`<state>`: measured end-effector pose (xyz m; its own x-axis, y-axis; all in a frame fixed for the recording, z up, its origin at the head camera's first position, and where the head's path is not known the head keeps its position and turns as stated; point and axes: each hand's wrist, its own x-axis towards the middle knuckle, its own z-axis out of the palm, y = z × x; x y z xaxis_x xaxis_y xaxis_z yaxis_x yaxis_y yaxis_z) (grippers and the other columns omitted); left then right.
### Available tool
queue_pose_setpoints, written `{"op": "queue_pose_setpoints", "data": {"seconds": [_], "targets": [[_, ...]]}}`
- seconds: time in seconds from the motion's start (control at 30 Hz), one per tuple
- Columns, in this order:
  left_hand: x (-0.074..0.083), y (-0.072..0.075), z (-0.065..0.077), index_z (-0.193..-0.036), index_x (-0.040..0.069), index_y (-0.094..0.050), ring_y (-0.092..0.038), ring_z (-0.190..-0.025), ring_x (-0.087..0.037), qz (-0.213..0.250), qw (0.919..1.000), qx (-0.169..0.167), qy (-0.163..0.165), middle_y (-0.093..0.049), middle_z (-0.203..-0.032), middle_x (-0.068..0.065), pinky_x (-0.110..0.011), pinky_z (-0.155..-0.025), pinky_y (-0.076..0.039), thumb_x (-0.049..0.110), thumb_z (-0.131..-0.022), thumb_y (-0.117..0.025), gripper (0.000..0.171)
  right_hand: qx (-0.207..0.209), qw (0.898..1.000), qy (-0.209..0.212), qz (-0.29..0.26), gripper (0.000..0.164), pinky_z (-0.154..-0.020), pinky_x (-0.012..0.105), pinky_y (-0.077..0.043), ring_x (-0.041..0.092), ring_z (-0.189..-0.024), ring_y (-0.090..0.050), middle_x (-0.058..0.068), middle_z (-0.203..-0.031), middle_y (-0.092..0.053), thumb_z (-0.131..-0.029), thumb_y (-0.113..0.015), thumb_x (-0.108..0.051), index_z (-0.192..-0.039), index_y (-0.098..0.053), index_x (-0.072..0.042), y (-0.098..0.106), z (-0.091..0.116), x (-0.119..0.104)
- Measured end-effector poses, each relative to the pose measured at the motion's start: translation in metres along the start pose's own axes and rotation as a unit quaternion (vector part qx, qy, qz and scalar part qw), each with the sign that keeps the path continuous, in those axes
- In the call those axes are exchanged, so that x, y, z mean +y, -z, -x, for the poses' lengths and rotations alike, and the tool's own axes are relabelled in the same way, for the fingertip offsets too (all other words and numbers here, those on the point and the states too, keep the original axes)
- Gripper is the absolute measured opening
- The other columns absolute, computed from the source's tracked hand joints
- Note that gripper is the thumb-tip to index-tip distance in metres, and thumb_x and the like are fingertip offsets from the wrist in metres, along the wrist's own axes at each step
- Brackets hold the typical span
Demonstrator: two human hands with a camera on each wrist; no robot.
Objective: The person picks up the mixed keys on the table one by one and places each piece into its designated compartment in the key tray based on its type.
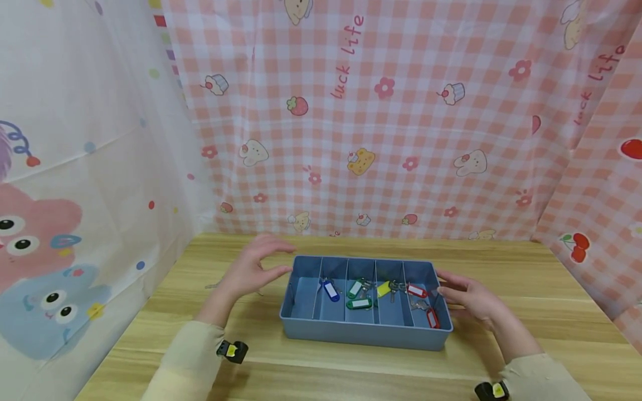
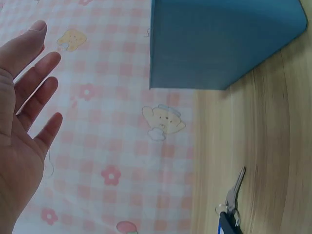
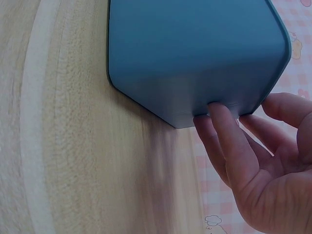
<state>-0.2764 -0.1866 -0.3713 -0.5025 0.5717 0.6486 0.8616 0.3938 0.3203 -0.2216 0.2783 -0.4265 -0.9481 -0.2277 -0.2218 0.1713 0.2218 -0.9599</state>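
Observation:
A blue-grey divided tray (image 1: 366, 334) stands on the table. Inside it lie keys with plastic tags: one blue tag (image 1: 331, 291), two green, one yellow tag (image 1: 383, 288) and two red, in separate compartments by colour. My right hand (image 1: 471, 298) touches the tray's right end wall with its fingertips (image 3: 217, 109). Beside the left end hovers my left hand (image 1: 251, 267), its fingers spread and apart from the tray, holding nothing. In the left wrist view a key (image 2: 234, 195) with a dark blue tag lies on the table; the left arm mostly hides it in the head view.
The wooden table (image 1: 321, 379) ends at a pink checked cloth (image 1: 351, 122) behind. A white cartoon-print cloth (image 1: 110, 184) hangs along the left, and more checked cloth (image 1: 602, 223) hangs on the right.

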Motion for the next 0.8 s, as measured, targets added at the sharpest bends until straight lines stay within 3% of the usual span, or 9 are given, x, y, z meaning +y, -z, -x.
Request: {"op": "queue_pose_setpoints", "data": {"seconds": [0.6,0.8], "targets": [[-0.015,0.021,0.019,-0.112,0.005,-0.072,-0.06,-0.103,-0.03,-0.07,0.9957,0.06,-0.002,-0.072,-0.107,-0.007,-0.046,-0.09,-0.043,0.008,-0.07,-0.087,0.044,-0.008,1.0,0.018,-0.02,0.066,-0.088,0.044,-0.054,0.026,-0.11,-0.061,0.039,-0.147,-0.031,-0.101,-0.056,-0.012,-0.152,-0.019,0.009,0.0,0.0,0.002],[-0.024,0.024,0.028,-0.115,0.005,-0.071,-0.061,-0.105,-0.03,-0.079,0.9949,0.062,0.006,-0.071,-0.111,-0.009,-0.047,-0.094,-0.041,0.01,-0.072,-0.086,0.046,-0.003,1.0,0.014,-0.016,0.065,-0.089,0.046,-0.054,0.028,-0.111,-0.061,0.038,-0.147,-0.033,-0.102,-0.056,-0.012,-0.152,-0.02,0.009,-0.001,0.0,0.002]]}}
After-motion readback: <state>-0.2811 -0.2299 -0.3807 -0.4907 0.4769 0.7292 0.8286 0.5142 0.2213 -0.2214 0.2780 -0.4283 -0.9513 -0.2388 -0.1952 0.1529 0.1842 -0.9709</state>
